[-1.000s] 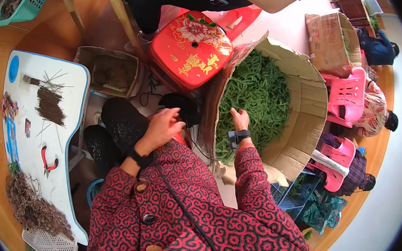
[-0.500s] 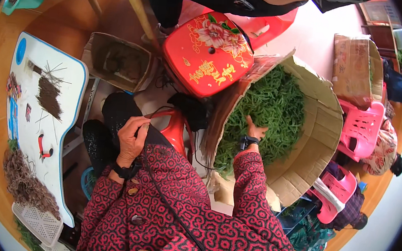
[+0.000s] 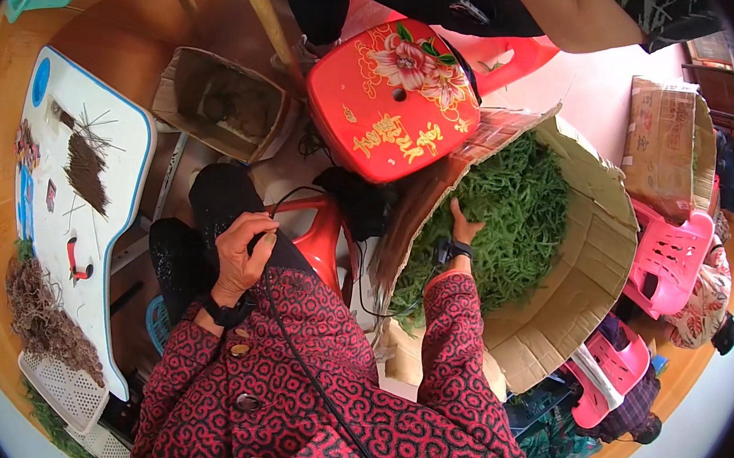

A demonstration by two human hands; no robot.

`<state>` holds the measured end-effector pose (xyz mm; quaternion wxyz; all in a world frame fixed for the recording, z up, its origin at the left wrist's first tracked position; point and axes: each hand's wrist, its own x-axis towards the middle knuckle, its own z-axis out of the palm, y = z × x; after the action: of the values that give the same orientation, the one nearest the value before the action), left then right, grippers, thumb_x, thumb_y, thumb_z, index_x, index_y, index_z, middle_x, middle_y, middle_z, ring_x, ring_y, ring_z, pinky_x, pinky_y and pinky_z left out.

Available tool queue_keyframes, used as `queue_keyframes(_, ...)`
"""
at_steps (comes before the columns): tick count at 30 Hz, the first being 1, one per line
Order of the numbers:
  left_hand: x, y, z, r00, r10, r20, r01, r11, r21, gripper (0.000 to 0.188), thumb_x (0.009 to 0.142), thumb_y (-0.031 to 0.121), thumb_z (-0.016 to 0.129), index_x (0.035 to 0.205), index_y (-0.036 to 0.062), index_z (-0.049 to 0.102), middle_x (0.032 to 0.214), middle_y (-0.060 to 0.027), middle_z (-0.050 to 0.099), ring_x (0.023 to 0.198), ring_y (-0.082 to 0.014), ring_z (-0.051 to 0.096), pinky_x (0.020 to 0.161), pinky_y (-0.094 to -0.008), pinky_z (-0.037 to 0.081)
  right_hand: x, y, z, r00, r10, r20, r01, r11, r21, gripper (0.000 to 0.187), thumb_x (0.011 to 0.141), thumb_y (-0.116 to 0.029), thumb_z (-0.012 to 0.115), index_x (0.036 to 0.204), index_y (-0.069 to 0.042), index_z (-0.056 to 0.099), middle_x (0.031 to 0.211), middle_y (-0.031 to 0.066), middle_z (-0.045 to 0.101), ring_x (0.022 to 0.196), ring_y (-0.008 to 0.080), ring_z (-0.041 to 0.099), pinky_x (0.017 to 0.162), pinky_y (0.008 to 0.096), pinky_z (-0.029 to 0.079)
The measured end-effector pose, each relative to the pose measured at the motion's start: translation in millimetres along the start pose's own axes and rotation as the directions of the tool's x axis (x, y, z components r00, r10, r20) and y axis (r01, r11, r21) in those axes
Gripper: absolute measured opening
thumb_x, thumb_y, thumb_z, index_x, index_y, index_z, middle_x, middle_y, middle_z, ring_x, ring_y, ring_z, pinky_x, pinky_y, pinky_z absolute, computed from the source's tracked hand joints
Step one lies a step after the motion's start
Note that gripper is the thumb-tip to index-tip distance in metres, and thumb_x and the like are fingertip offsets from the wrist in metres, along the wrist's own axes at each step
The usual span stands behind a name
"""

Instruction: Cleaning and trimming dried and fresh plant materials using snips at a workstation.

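Observation:
My left hand (image 3: pixel 241 256) is above my lap with its fingers bent inward and the thumb near them. A black cable (image 3: pixel 316 376) runs up my jacket and passes by its fingertips; whether they grip it or anything else is hidden. My right hand (image 3: pixel 465 227) reaches into a large cardboard box (image 3: pixel 592 262) on my right. Its thumb is raised apart from the fingers, which lie against a heap of green artificial-looking sprigs (image 3: pixel 521 209). Some fingertips are lost among the leaves, and no sprig is plainly lifted.
Left of me, a white table (image 3: pixel 116 274) carries brown wire stems (image 3: pixel 87 173), red-handled pliers (image 3: pixel 77 261) and dry brown strands (image 3: pixel 49 321). A red stool (image 3: pixel 351 129) and a smaller cardboard box (image 3: pixel 170 101) stand ahead. Pink chairs (image 3: pixel 672 261) with seated people are at right; another person's arm (image 3: pixel 569 9) shows ahead.
The view has shifted slightly. In the box, my right hand has turned, its thumb now upright and its fingers less spread. My left hand stays nearly in place, its thumb a little more separated.

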<state>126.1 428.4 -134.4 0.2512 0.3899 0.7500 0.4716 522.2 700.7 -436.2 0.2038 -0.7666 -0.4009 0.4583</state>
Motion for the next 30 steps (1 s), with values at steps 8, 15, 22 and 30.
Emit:
queue_keyframes(8, 0, -2, -5, 1.0, -0.002, 0.012, 0.001, 0.999, 0.044, 0.015, 0.082, 0.004, 0.064, 0.096, -0.0004, 0.068, 0.092, -0.0134, 0.068, 0.092, -0.0288, 0.067, 0.085, -0.0353, 0.052, -14, -39, 42, 0.925, 0.327, -0.195, -0.362, 0.913, -0.19, 0.16, 0.05, -0.062, 0.092, 0.155, -0.003, -0.013, 0.157, 0.0336, 0.0, 0.139, 0.049, 0.029, 0.111, 0.0559, 0.031)
queue_keyframes(15, 4, -1, -4, 0.999, 0.0, 0.034, 0.0, 1.0, 0.018, 0.016, 0.083, 0.006, 0.063, 0.096, -0.001, 0.068, 0.093, -0.0131, 0.069, 0.094, -0.0298, 0.067, 0.088, -0.0373, 0.052, 55, 13, 74, 0.932, 0.251, -0.26, -0.31, 0.926, -0.217, 0.156, 0.053, -0.06, 0.091, 0.155, -0.005, -0.013, 0.155, 0.0338, 0.005, 0.135, 0.0487, 0.031, 0.109, 0.0524, 0.034)
queue_keyframes(22, 1, -3, -8, 1.0, -0.014, 0.024, 0.013, 0.999, 0.046, 0.015, 0.082, 0.005, 0.062, 0.095, -0.0011, 0.067, 0.093, -0.0141, 0.069, 0.093, -0.0303, 0.067, 0.089, -0.0384, 0.052, 44, -30, 60, 0.817, 0.562, -0.126, -0.567, 0.824, 0.001, 0.148, 0.058, -0.055, 0.09, 0.154, -0.004, -0.01, 0.153, 0.0321, 0.014, 0.133, 0.0446, 0.036, 0.106, 0.0487, 0.039)
queue_keyframes(30, 5, -3, -4, 1.0, -0.003, 0.017, 0.004, 1.0, -0.018, 0.015, 0.082, 0.005, 0.063, 0.095, -0.0012, 0.067, 0.094, -0.0143, 0.069, 0.093, -0.0312, 0.067, 0.089, -0.039, 0.052, 51, 23, 42, 0.953, 0.275, -0.127, -0.301, 0.909, -0.287, 0.126, 0.065, -0.054, 0.084, 0.153, 0.0, 0.011, 0.135, 0.0315, 0.051, 0.129, 0.036, 0.05, 0.11, 0.0391, 0.038)
